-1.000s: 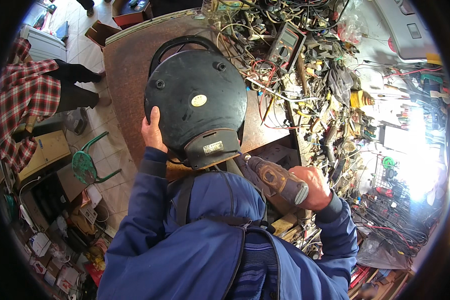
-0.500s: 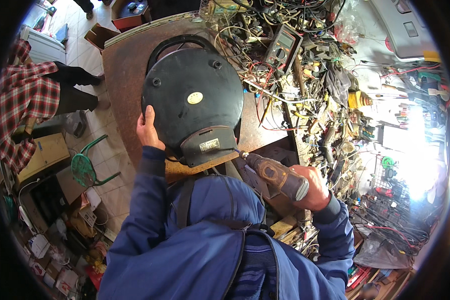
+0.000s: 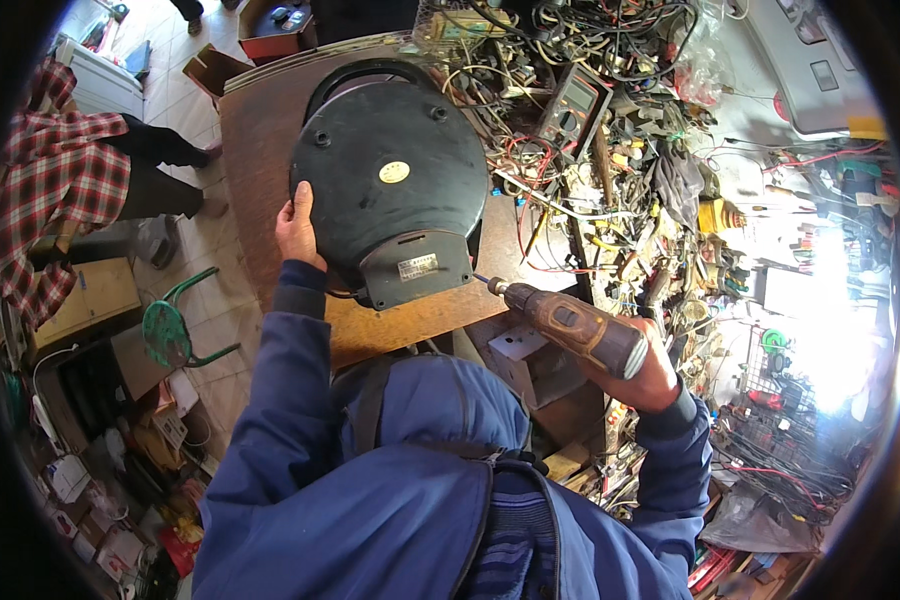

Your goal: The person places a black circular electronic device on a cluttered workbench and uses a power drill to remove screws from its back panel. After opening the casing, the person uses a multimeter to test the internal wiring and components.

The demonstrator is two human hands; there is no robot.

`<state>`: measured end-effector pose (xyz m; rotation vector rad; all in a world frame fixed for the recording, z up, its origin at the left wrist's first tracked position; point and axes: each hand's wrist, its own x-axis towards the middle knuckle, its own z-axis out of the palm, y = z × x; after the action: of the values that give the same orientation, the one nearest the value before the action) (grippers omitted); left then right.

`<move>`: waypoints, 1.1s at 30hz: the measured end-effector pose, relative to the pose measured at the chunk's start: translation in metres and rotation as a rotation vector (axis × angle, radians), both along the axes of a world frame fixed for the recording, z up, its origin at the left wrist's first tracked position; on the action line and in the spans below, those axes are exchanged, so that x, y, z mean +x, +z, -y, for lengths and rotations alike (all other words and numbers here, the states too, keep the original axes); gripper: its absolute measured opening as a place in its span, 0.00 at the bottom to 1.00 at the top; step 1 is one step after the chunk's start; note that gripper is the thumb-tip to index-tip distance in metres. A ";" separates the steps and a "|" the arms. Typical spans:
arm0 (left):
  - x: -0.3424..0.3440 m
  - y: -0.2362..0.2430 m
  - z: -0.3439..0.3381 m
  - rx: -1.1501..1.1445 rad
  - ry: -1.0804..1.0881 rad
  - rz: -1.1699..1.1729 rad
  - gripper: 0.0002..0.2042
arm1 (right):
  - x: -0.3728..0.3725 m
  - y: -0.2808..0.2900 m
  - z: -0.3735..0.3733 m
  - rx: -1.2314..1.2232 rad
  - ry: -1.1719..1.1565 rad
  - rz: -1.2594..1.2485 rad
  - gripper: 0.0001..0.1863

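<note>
A round black appliance (image 3: 380, 190), with a looped handle at the back, an oval sticker and a labelled lower housing (image 3: 415, 280), lies underside up on a wooden worktop (image 3: 255, 160). My left hand (image 3: 300, 225) grips its left rim, thumb on top. My right hand (image 3: 645, 370) is closed on a worn, brownish power drill (image 3: 570, 325). The drill's long bit points at the housing's lower right corner; I cannot tell whether its tip touches.
A multimeter (image 3: 570, 110) sits among tangled wires, tools and parts along the right. A person in a checked shirt (image 3: 65, 190) stands at the left, near a green stool (image 3: 170, 335). Open cardboard boxes (image 3: 210, 75) are at the back. A bright glare washes out the far right.
The appliance and my left hand have moved a little away from me, higher in the picture. My right hand and the drill have also risen, staying aimed at the housing.
</note>
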<state>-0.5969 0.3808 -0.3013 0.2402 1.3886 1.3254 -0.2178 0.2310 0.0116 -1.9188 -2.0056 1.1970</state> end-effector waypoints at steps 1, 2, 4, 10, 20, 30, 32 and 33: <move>-0.004 0.003 0.002 0.010 -0.018 0.041 0.36 | -0.004 0.001 0.000 0.010 0.022 -0.019 0.17; -0.007 0.001 0.003 0.030 -0.028 0.038 0.35 | -0.008 0.002 0.000 0.021 0.046 -0.038 0.17; -0.008 -0.005 0.006 0.067 -0.052 0.032 0.35 | -0.018 0.004 0.001 -0.055 0.073 -0.054 0.18; -0.008 0.010 0.024 0.047 -0.229 -0.048 0.45 | -0.073 -0.019 -0.004 0.023 0.188 -0.229 0.16; -0.008 0.007 0.025 0.040 -0.165 -0.038 0.49 | -0.098 -0.032 -0.009 0.029 0.209 -0.118 0.18; -0.003 0.010 0.025 0.010 -0.104 -0.137 0.52 | -0.140 -0.006 -0.038 -0.051 0.420 0.078 0.18; -0.003 0.016 0.024 0.013 -0.103 -0.149 0.52 | -0.143 -0.006 -0.045 -0.083 0.493 0.151 0.21; -0.003 0.017 0.024 0.014 -0.102 -0.156 0.52 | -0.146 -0.005 -0.052 -0.098 0.522 0.173 0.21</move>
<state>-0.5997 0.3568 -0.2841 0.4258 1.4770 1.2541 -0.3643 0.2826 0.0067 -1.6327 -2.7010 1.2822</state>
